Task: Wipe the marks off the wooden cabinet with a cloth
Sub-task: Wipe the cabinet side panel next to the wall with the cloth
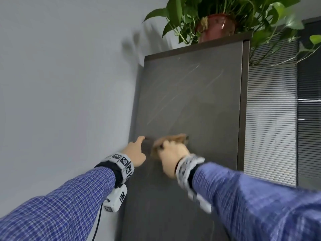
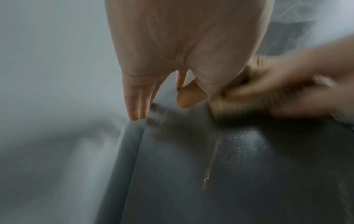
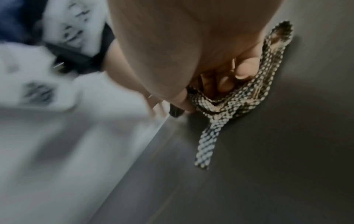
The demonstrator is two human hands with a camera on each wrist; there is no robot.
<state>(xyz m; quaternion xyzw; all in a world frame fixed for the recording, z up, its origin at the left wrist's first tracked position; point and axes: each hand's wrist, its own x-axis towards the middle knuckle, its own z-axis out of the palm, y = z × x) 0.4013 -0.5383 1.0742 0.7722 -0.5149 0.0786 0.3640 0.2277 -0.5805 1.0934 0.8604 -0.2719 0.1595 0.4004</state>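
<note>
The dark grey cabinet point(image 1: 191, 105) stands upright against the wall, with several pale slanted marks point(image 1: 175, 94) across its upper face. My right hand point(image 1: 171, 150) grips a crumpled checked brown cloth point(image 1: 175, 138) and presses it on the cabinet face below the marks; both are blurred by motion. In the right wrist view its fingers point(image 3: 243, 71) curl into the cloth point(image 3: 226, 109). My left hand point(image 1: 139, 144) is beside it, straight fingertips point(image 2: 137, 116) touching the cabinet's left edge point(image 2: 134, 151). A yellowish streak point(image 2: 210, 163) shows lower on the face.
A potted plant in a red pot point(image 1: 217, 27) sits on the cabinet's top, its leaves hanging over the right side. A plain grey wall point(image 1: 60, 84) borders the cabinet on the left. Window blinds point(image 1: 271, 110) lie to the right.
</note>
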